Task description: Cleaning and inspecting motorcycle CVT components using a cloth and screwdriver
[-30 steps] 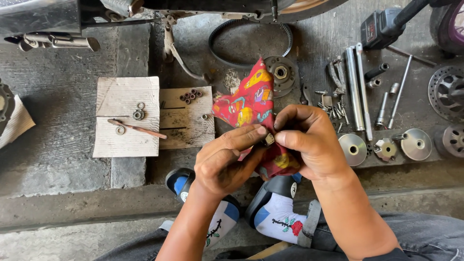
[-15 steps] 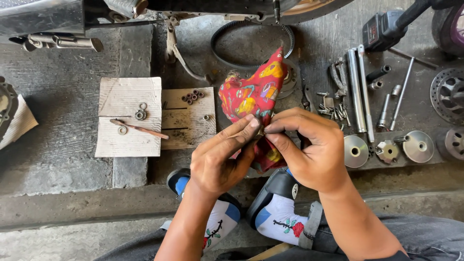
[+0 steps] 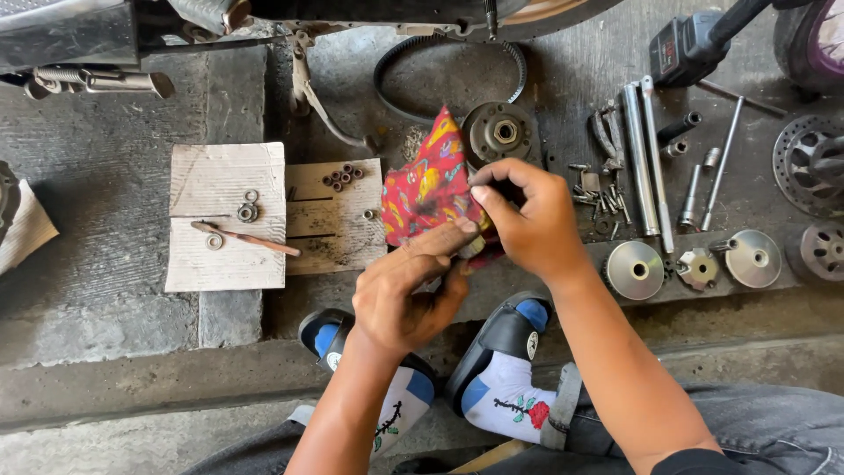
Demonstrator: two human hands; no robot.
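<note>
A red patterned rag (image 3: 428, 186) hangs between my two hands above the concrete floor. My right hand (image 3: 526, 218) pinches its right edge with thumb and fingers. My left hand (image 3: 413, 288) is closed just below, thumb pressed against a small pale part (image 3: 472, 247) wrapped in the rag's lower edge. The part is mostly hidden by cloth and fingers. Both hands touch each other near the rag.
Cardboard pieces (image 3: 224, 185) at left carry washers, small rollers (image 3: 341, 176) and a thin rusty rod (image 3: 246, 237). A drive belt (image 3: 388, 88) and a round clutch part (image 3: 500, 132) lie behind the rag. Long bolts, sockets, pulley discs (image 3: 635, 268) and a brake disc (image 3: 804, 163) lie right.
The rag and both hands have risen slightly and shifted up in view. My left thumb now presses the small part at the rag's lower edge; my right hand grips higher.
</note>
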